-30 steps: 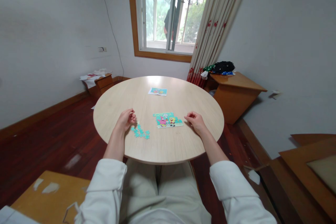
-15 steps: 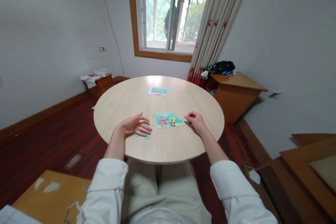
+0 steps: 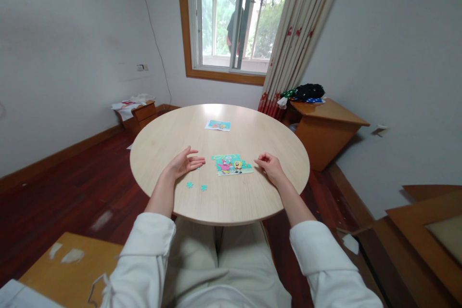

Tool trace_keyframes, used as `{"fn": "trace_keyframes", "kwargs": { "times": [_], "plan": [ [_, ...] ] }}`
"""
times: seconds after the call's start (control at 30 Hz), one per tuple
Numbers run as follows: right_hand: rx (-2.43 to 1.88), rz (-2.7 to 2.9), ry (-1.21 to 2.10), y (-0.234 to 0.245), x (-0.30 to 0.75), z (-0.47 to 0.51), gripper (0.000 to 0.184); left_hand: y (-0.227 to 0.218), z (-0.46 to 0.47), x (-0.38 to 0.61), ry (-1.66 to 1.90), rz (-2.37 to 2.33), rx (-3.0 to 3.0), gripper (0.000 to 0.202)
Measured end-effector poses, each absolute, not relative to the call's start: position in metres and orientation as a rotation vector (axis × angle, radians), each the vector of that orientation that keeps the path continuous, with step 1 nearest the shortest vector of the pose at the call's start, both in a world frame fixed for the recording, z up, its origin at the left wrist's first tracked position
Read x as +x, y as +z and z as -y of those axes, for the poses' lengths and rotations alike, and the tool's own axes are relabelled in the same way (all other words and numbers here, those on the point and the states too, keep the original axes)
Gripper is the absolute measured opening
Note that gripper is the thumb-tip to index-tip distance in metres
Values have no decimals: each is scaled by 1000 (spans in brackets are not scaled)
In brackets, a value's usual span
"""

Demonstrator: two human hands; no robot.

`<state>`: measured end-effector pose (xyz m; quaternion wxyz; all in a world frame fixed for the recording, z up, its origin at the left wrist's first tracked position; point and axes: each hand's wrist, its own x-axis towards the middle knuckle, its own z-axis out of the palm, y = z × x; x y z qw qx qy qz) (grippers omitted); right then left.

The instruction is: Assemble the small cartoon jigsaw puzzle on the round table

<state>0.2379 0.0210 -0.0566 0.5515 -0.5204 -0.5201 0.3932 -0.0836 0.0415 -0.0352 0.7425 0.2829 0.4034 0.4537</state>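
Note:
A partly joined jigsaw puzzle (image 3: 233, 165) with a pink starfish and a yellow sponge character lies on the round table (image 3: 216, 207). To its left, my left hand (image 3: 185, 162) is open with fingers spread, low over the tabletop. A bit of teal shows just under its fingers. Two loose teal puzzle pieces, one puzzle piece (image 3: 189, 185) and another puzzle piece (image 3: 204, 187), lie nearer to me. By the puzzle's right edge, my right hand (image 3: 269, 166) is closed with thumb and fingertips together; whatever they may hold cannot be made out.
A picture sheet (image 3: 218, 126) of the same characters lies farther back on the table. Behind stands a window (image 3: 231, 24) with a person beyond the glass. A wooden desk (image 3: 330, 110) with dark cloth on it is at the right, and a small cabinet (image 3: 144, 113) with papers at the left.
My left hand has moved up and away from me, uncovering the two loose teal pieces. My right hand stays almost where it was, beside the puzzle.

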Motion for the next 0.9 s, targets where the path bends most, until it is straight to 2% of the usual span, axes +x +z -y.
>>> {"fn": "trace_keyframes", "kwargs": {
  "times": [0.23,0.53,0.67,0.77,0.9],
  "plan": [
    [-1242,1228,911,-58,240,-23,40,-24,-40,-87,1352,-793,413,24],
    [-1238,1207,936,-57,240,-23,40,-20,-32,-102,1590,-488,209,29],
    [-1220,1187,955,-56,240,-22,39,-17,-20,-108,1367,-583,443,36],
    [-1219,1180,963,-56,239,-22,38,-16,-11,-106,994,-779,694,42],
    [-1224,1179,957,-56,239,-23,38,-13,-3,-94,496,-842,936,39]
  ]
}}
